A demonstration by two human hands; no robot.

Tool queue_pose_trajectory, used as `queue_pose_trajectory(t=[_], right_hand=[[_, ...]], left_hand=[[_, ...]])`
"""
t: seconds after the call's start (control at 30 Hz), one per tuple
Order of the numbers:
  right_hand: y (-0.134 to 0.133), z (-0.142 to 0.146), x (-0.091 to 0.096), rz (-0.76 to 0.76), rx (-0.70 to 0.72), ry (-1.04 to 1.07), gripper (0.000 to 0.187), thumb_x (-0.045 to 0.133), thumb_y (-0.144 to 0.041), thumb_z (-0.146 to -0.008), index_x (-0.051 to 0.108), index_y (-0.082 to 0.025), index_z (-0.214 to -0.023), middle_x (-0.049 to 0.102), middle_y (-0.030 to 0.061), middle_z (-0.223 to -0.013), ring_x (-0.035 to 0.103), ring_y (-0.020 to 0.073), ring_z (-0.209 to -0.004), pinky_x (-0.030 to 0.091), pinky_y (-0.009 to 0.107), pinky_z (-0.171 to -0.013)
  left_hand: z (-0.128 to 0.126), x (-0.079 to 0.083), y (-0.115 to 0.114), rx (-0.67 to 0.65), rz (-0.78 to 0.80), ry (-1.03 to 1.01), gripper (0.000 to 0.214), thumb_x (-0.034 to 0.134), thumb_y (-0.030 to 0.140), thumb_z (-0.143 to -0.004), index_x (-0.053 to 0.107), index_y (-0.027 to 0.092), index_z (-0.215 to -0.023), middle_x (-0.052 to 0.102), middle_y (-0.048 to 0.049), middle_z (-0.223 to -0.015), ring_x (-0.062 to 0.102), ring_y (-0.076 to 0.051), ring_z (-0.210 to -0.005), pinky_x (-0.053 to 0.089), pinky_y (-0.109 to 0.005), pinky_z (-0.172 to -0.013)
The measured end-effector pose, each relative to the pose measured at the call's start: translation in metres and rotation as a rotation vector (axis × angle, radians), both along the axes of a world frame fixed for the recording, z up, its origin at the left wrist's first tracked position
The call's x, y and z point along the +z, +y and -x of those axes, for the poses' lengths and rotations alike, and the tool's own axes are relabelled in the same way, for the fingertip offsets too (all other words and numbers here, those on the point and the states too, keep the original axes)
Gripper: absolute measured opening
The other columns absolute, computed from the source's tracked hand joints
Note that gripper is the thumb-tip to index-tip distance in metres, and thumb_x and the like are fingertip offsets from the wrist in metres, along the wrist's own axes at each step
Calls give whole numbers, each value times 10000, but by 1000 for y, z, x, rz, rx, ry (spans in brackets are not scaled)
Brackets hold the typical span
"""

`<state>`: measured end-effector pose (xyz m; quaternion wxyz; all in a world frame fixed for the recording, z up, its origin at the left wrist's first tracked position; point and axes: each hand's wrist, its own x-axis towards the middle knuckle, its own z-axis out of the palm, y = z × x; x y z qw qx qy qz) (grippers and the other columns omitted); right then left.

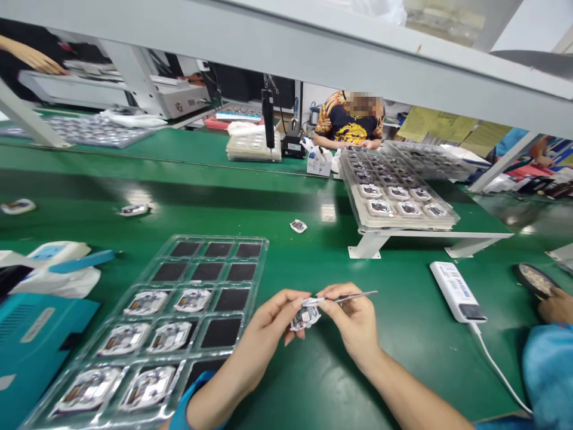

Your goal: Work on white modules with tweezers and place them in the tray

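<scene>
**Head view: bench inventory, item in hand**

Left hand (264, 337): thumb and fingertips pressed together on a small foil-covered module (305, 318), held above the green workbench (403, 364).

Right hand (353, 325): fingers clamped on steel tweezers (356, 297), their tips at the module's upper edge.

Beside the left hand: a clear blister tray (215, 239) with black-lined wells; six seated modules (154, 303) fill its two left columns in the nearer rows, and the other wells show black.

Ahead on the bench: one loose module (298, 226).

Right of the hands: a white rectangular unit (456, 291) with a white cable (496, 367); at the frame edge, a co-worker's hand (557, 307) by a dark round dish (535, 280).

Left edge: a teal case (36, 358).

Farther on: stacked module trays (394, 191) on a white stand (380, 242); across the line, a co-worker (349, 122) in a patterned shirt, forearms at the far bench.
</scene>
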<state>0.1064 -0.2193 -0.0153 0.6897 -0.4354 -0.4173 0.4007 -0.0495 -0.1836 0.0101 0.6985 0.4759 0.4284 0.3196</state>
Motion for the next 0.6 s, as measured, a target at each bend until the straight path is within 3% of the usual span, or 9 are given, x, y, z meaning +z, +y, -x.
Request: queue_pose_trajectory(t=[0.23, 0.5, 0.6], right_hand=[[-1, 0, 3, -47, 63, -33, 86, 790, -226, -792, 704, -229, -789, 762, 17, -780, 721, 180, -743, 568, 301, -682], [-6, -3, 14, -379, -7, -464, 159, 727, -132, -819, 714, -279, -878, 798, 33, -826, 733, 231, -742, 514, 421, -759], [-7, -5, 18, -408, -17, -568, 154, 703, -141, -828, 706, -290, -867, 806, 27, -817, 748, 236, -717, 510, 427, -748]], left_hand=[[3, 1, -1, -10, 6, -7, 377, 665, 526, -795, 684, 163, -894, 597, 29, -617, 496, -110, -533, 322, -223, -482], [6, 1, 1, -9, 47, 22, 346, 691, 511, -774, 679, 176, -857, 586, 40, -615, 494, -101, -517, 307, -220, -489], [7, 3, 1, -26, 65, 17, 339, 686, 508, -772, 677, 176, -839, 582, 41, -611, 487, -100, -510, 303, -222, -486]])
